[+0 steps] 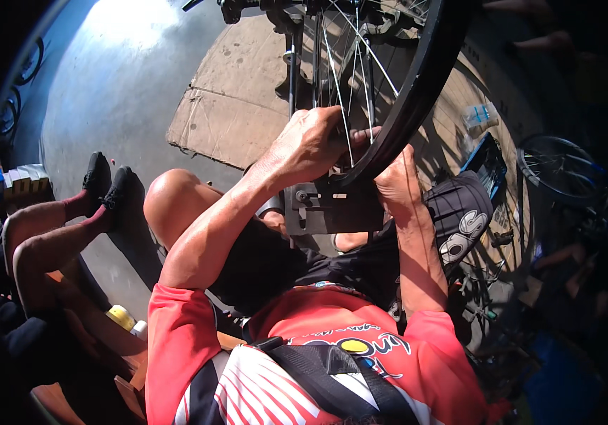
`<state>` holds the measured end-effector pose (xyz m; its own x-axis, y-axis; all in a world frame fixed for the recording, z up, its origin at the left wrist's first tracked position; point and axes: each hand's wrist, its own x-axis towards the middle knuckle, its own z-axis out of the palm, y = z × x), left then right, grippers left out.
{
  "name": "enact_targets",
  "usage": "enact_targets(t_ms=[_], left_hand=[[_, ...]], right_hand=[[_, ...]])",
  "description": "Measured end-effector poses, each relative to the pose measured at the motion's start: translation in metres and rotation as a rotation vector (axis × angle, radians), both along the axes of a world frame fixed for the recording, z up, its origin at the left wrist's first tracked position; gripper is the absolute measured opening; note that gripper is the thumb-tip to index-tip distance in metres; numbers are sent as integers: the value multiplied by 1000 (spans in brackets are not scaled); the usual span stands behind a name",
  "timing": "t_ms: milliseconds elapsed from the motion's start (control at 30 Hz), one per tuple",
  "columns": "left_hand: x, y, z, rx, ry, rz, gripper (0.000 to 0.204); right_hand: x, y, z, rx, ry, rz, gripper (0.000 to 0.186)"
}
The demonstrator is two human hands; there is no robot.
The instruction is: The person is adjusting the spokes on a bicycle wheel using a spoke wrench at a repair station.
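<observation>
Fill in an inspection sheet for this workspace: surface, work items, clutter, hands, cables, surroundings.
Surface: grey floor, sunlit at upper left, partly covered by cardboard.
Work items: spoked wheel with black rim, beside a dark slotted plate.
Clutter: blue tray and clear bag on the right.
Hands: left hand at the spokes, right hand by the rim's outer edge; fingers partly hidden.
Cables: nothing seen clearly; far right too dark.
Surroundings: another person's legs on the left; second wheel on the right.

Close, downward head-worn fisheye view
</observation>
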<state>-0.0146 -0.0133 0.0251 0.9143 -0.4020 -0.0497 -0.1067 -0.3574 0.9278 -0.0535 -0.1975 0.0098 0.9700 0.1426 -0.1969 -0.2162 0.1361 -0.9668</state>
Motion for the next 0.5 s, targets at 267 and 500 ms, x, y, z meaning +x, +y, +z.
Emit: enact_targets(t_ms=[267,500], left_hand=[[8,12,-13,-148,37,-5,14],[4,33,-20,-302,482,-116,73]], right_hand=[[-5,9,12,-77,-76,-41,22],[-3,14,32,-158,-58,60,47]])
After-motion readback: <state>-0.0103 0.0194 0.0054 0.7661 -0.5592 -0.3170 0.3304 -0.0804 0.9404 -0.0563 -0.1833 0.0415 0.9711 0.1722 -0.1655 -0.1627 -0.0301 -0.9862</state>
